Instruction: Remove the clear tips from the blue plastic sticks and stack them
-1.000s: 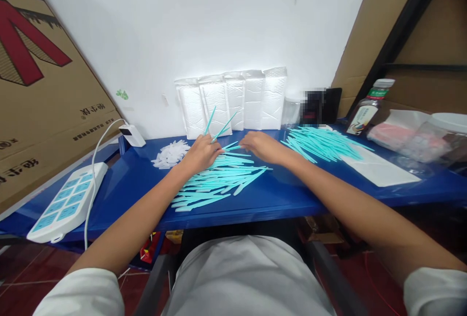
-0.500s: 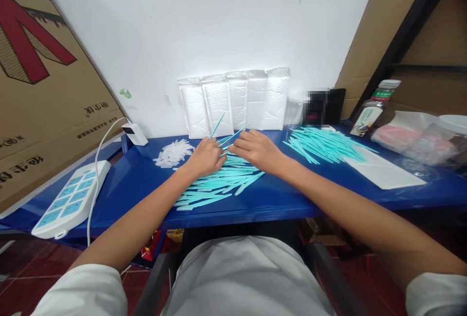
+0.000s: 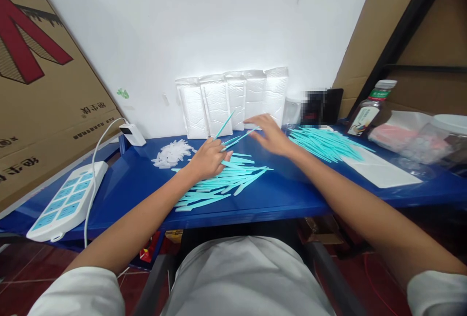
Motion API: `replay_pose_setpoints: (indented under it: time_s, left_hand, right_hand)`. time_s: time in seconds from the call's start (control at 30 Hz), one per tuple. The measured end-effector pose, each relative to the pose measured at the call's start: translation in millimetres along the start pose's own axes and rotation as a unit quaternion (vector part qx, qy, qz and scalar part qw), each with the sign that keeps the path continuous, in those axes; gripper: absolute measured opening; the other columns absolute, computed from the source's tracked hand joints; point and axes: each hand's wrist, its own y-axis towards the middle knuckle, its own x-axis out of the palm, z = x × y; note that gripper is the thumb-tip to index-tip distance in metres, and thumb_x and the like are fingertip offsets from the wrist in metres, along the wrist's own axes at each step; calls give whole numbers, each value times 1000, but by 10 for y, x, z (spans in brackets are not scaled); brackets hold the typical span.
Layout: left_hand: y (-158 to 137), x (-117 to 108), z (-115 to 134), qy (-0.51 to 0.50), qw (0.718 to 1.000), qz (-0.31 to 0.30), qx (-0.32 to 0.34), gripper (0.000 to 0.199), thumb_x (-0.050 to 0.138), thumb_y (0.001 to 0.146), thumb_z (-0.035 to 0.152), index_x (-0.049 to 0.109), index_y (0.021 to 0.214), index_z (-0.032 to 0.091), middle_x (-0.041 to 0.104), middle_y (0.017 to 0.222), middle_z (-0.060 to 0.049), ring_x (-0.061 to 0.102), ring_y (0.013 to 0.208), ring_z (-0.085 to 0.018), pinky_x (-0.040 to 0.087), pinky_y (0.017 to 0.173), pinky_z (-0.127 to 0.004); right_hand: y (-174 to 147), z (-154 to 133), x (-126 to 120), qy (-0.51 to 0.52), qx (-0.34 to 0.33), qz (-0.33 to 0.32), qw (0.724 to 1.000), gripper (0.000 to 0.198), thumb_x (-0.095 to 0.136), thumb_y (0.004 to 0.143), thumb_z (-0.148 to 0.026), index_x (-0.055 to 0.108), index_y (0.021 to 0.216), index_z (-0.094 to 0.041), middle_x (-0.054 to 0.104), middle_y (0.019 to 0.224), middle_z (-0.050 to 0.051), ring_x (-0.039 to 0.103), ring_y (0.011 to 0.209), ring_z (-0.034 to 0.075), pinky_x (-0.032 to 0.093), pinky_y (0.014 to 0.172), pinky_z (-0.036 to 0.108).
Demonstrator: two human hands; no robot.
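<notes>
Teal sticks [image 3: 233, 138]: your left hand [image 3: 209, 158] pinches a few above the pile [image 3: 219, 182] on the counter [image 3: 138, 179]; your right hand [image 3: 268, 135] is spread, holding nothing, near the white pouches [image 3: 233, 99].

Bare blue table [image 3: 146, 179] left of the teal sticks [image 3: 219, 179]; white pouches [image 3: 233, 102] wall off the back

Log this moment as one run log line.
left hand: grips teal sticks | right hand: open, above blue table | loose teal pile: under hands
</notes>
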Motion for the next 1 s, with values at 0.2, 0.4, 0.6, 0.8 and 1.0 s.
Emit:
replay_pose_setpoints:
  time_s: [0.2,0.4,0.6,0.8,1.0]
  left_hand:
    - [47,-18,91,-7,999,-5,33,48,41,111,26,63,68,19,64,73,-10,52,78,-24,34,74,-43]
    - [22,27,61,9,997,-65,34,44,46,110,30,72,78,17,71,78,-12,60,85,-28,37,77,-43]
    - [18,71,92,16,997,-72,34,51,43,112,31,72,73,15,70,71,-13,63,80,-28,39,78,-42]
    - [-10,64,61,16,998,-41,45,42,47,108,23,73,75,15,71,75,-12,63,81,-27,41,80,-42]
    - [3,51,142,5,998,-6,66,48,45,110,27,69,69,17,65,67,-9,60,73,-24,39,73,-42]
  right_hand:
    - [11,-89,168,14,-44,-132,990,25,54,106,-31,76,107,-19,73,123,15,59,118,29,46,100,47]
    - [80,-257,-14,68,-126,-58,988,29,52,110,-34,76,107,-20,75,96,11,60,91,24,46,85,39]
    - [73,-408,-39,121,-112,-26,986,23,58,107,-36,75,108,-20,72,100,9,63,94,23,51,86,38]
    - [50,-120,-48,129,51,45,989,72,84,85,-43,56,148,-22,63,131,13,64,93,21,56,82,38]
    - [-18,-18,136,339,251,-141,896,53,69,96,-51,61,137,-19,73,97,7,61,69,16,46,57,27]
